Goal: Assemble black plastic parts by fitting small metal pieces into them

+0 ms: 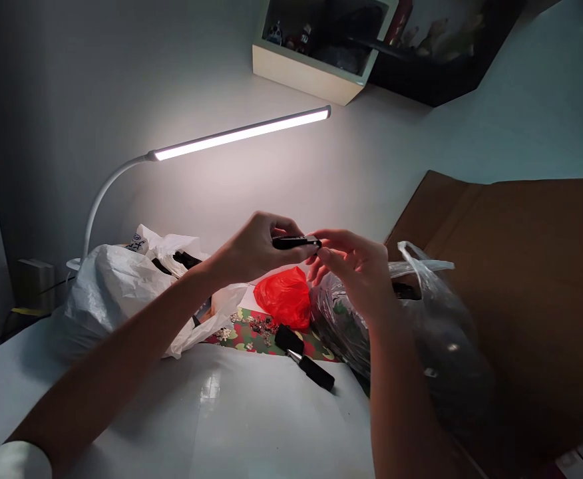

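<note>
a white sleeve (19, 460) with a curved edge circles the left arm (122, 362); the right forearm (398, 399) is bare.

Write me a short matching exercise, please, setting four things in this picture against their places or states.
Things:
1. Lamp
2. Red bag
3. Black object
4. Cardboard

Places or states:
A. Brown, at the far right
B. Held in the left hand
C. Lit
D. Resting between the white bag and the clear bag

Pairs: 1-C, 2-D, 3-B, 4-A
</note>
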